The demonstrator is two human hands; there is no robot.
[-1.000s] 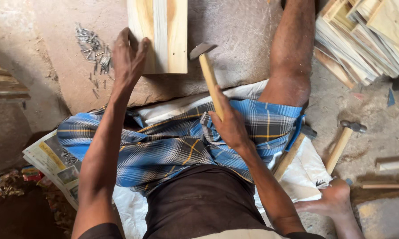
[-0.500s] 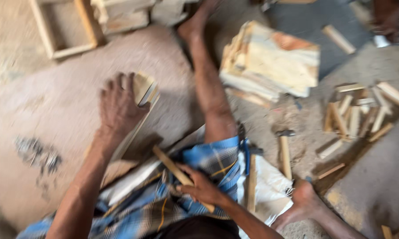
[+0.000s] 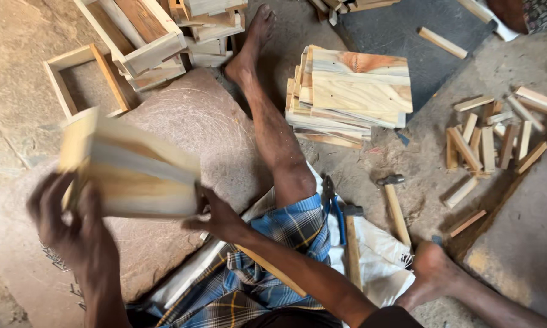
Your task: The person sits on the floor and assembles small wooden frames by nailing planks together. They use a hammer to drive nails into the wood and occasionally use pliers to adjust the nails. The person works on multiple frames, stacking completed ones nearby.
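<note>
I hold a pale wooden panel piece (image 3: 133,176), blurred by motion, lifted above the round stone slab (image 3: 206,127). My left hand (image 3: 67,225) grips its left end from below. At its right edge, my right hand (image 3: 220,217) has its fingers closed on the wood. A hammer's wooden handle (image 3: 273,270) lies along my blue checked cloth (image 3: 285,237), under my right forearm. My legs stretch out to either side of the slab.
Two hammers (image 3: 395,206) (image 3: 352,243) and blue-handled pliers (image 3: 335,209) lie on white sheeting by my knee. A stack of boards (image 3: 352,91) sits ahead, open wooden frames (image 3: 85,79) at upper left, several short sticks (image 3: 492,140) at right, nails (image 3: 54,260) by the slab.
My right hand no longer holds the hammer and now grips the wooden piece. Both hands have lifted the piece off the slab toward me. The view has swung forward.
</note>
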